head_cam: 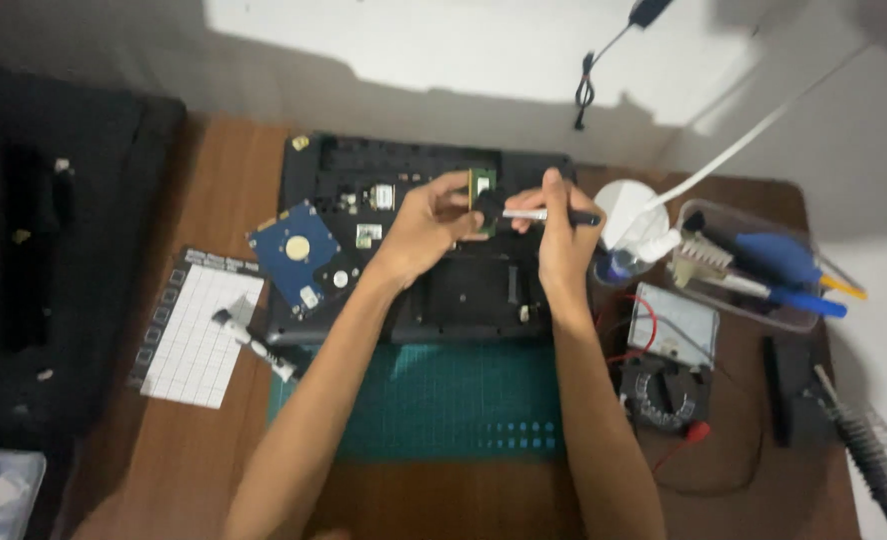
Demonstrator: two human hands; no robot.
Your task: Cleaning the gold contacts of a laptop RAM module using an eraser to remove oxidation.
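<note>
Above the opened laptop base (pixel 434 260), my hands meet close together. My left hand (pixel 426 225) pinches a small green memory module (pixel 481 190) upright by its edge, and my right hand (pixel 562 235) is clamped on a thin pen-like tool (pixel 549 215) whose tip touches the module. To the right of my right hand, a clear plastic tray (pixel 754 262) holds blue-handled tools (pixel 789 262) and a pale brush-like piece; the rest of what it holds is too blurred to tell. Just beside that hand stands a white round lamp base (pixel 626 205). Below the tray, a multimeter (pixel 669 365) lies on the bench (pixel 214 460) with red and black leads. To the left of my left hand, a blue hard drive (pixel 302 255) rests on the laptop's corner, near a gridded white sheet (pixel 199 335).
</note>
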